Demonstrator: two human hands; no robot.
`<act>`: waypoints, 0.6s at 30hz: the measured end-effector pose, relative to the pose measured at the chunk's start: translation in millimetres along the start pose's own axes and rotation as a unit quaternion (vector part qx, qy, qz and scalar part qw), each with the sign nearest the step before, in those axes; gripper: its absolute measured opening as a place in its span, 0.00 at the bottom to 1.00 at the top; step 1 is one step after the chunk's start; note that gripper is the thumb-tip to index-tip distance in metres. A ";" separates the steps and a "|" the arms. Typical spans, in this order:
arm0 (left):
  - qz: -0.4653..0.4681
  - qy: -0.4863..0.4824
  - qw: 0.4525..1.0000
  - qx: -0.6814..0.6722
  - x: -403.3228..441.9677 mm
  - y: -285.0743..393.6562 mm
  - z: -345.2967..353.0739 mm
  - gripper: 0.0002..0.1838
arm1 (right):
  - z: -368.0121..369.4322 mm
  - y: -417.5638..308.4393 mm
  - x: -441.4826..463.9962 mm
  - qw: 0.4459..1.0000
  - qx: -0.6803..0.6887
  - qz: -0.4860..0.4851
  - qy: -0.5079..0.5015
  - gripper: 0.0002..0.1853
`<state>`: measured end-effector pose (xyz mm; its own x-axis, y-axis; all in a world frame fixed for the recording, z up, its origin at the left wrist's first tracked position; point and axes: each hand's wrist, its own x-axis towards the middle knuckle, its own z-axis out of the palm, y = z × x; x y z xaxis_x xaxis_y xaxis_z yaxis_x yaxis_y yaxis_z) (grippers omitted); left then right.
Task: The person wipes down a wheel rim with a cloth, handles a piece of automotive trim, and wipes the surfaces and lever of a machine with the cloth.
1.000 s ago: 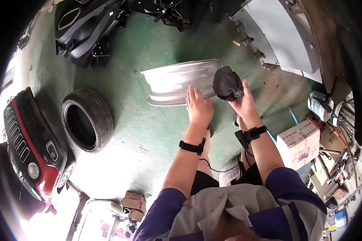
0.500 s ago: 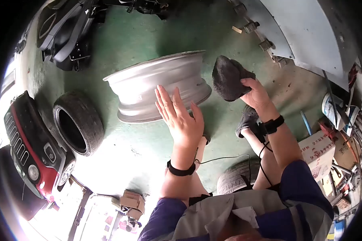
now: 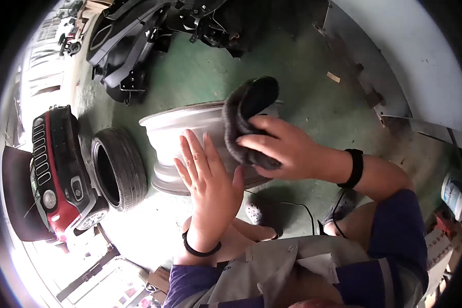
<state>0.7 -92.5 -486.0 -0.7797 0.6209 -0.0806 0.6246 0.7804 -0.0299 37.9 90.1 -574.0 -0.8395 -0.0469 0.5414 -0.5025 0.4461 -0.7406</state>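
Observation:
A silver wheel rim point(image 3: 164, 136) stands on the green floor in front of me, its barrel facing my body. My left hand point(image 3: 205, 179) is open, fingers stretched out, over the near side of the barrel; whether the palm touches it I cannot tell. In my right hand point(image 3: 282, 146) is a bunched dark grey cloth point(image 3: 236, 115), gripped between thumb and fingers. The cloth lies over the right part of the rim and hides some of it.
A loose tyre point(image 3: 119, 169) stands left of the rim, beside a red and black car front point(image 3: 61, 174). Black plastic car parts point(image 3: 126, 56) lie at the far left. A pale metal panel point(image 3: 364, 56) is at the upper right. A thin cable point(image 3: 305, 208) runs near my feet.
My right hand has brought the cloth leftward from beside the rim to over its right part. The left hand stays open over the rim. My view has shifted.

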 end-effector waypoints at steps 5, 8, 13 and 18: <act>-0.020 0.051 0.998 0.033 -10.1 0.2 13.2 0.45 | 27.6 -4.5 23.6 0.989 -0.131 -0.061 -0.040 0.35; -0.008 0.025 0.999 0.034 -7.8 -4.2 13.3 0.44 | 30.8 -12.6 29.4 0.991 -0.117 0.014 -0.062 0.37; 0.039 0.017 0.998 0.056 -8.7 -15.0 15.8 0.44 | 34.6 -1.7 15.0 0.978 -0.195 0.055 -0.044 0.53; 0.021 0.015 0.997 0.068 -9.0 -18.3 11.5 0.43 | 49.8 9.8 1.8 0.982 -0.173 0.066 0.047 0.49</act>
<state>-3.2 -113.1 -496.2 -0.7527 0.6561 -0.0549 0.6551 0.7378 -0.1629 21.2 49.9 -600.1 -0.8615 0.1074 0.4962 -0.2770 0.7197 -0.6367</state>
